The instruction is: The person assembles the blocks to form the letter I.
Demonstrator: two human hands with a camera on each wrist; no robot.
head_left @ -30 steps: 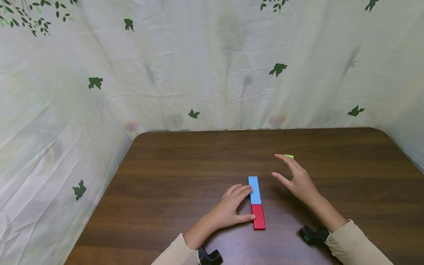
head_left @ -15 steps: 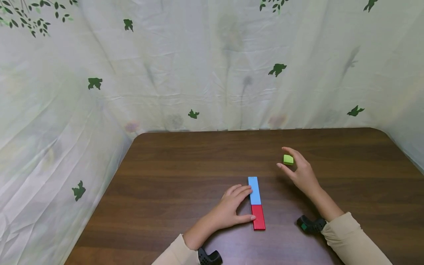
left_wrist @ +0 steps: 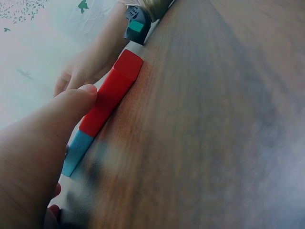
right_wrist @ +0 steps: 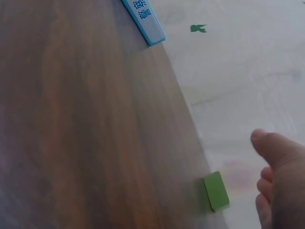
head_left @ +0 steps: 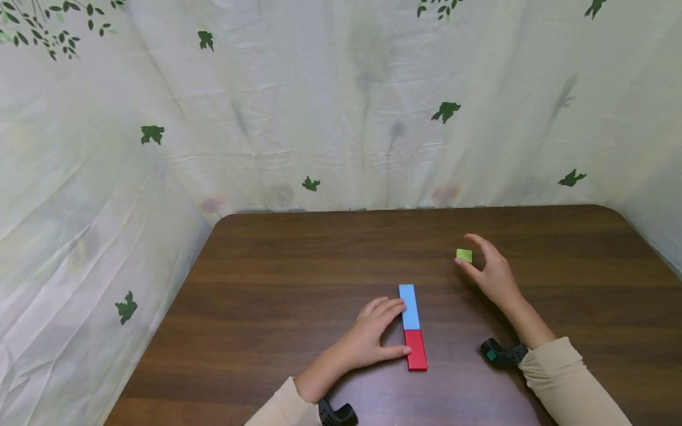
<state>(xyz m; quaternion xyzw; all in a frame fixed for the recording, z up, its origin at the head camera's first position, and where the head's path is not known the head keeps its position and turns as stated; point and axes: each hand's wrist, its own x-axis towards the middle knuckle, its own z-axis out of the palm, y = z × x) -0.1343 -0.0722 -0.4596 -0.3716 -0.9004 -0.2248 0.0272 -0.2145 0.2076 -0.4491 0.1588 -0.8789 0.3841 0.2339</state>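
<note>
A blue block (head_left: 409, 310) and a red block (head_left: 417, 358) lie end to end in one line on the table. Along their left side rests my left hand (head_left: 362, 337), its fingertips at the blue block and its thumb touching the red block (left_wrist: 107, 100), with fingers fairly straight. Farther back sits a small green block (head_left: 464, 255). My right hand (head_left: 495, 272) hovers beside it with thumb and fingers spread; the thumb tip overlaps the green block's lower edge in the head view. In the right wrist view the green block (right_wrist: 217, 192) stands apart from the thumb.
The brown wooden table (head_left: 298, 254) ends at a pale curtain (head_left: 330, 118) printed with green leaf shapes. A black wrist camera (head_left: 503, 353) sits below the right wrist, another black camera (head_left: 338, 413) below the left. Dark printed characters mark the blue block's side.
My right hand has moved back and to the right, bringing the green block into fuller sight. The left hand and the red and blue blocks have stayed in place.
</note>
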